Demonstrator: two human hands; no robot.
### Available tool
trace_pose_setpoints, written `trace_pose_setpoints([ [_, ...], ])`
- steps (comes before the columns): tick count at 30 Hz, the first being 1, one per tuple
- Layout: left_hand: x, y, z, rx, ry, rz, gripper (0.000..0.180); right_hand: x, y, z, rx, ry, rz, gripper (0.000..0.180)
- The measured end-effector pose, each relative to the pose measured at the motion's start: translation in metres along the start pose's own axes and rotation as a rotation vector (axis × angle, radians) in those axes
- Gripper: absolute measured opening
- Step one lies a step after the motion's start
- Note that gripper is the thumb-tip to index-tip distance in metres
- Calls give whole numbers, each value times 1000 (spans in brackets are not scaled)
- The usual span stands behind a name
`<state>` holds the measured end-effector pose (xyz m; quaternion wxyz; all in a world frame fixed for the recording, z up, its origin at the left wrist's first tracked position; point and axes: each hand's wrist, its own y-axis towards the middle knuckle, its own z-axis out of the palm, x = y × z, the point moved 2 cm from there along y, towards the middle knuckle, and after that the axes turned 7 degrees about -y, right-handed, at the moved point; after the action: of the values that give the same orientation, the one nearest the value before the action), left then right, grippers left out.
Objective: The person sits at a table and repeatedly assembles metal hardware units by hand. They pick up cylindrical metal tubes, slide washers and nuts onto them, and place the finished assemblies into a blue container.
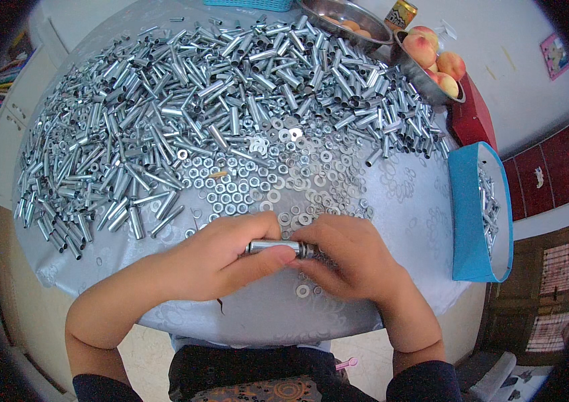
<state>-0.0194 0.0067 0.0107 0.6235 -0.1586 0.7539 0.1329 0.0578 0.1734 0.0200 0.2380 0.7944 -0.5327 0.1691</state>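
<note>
My left hand (217,261) is closed round a silver expansion bolt (268,247), thumb along its metal sleeve. At the bolt's right end, the thumb and fingers of my right hand (355,261) pinch the tip, where a ring-shaped piece shows. That hand is a little blurred, and its fingertips partly hide the end. Both hands are above the near part of the table. Just beyond them lie many hex nuts (229,197) and, to their right, flat washers (319,182). A loose washer (302,291) sits below my right hand.
A large heap of metal sleeves and bolts (164,107) covers the far and left table (412,221). At right stands a blue box (467,221) holding more metal parts. Back right are a steel bowl (371,44), a bowl of peaches (420,52), a can (400,15) and a red box (470,114).
</note>
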Motion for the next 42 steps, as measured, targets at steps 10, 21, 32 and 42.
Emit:
trace_pose_setpoints([
  [10,0,0,0,25,15,41,24,4,4,-5,-92,53,-15,29],
  [21,-2,-1,-1,-24,-62,8,21,-2,1,-1,-98,-40,-155,25],
  [32,-2,-1,1,-20,-134,-39,19,-4,0,-3,-105,-92,-176,26],
  [42,-2,-1,2,1,-72,31,20,-4,-2,-4,-87,-23,-123,29],
])
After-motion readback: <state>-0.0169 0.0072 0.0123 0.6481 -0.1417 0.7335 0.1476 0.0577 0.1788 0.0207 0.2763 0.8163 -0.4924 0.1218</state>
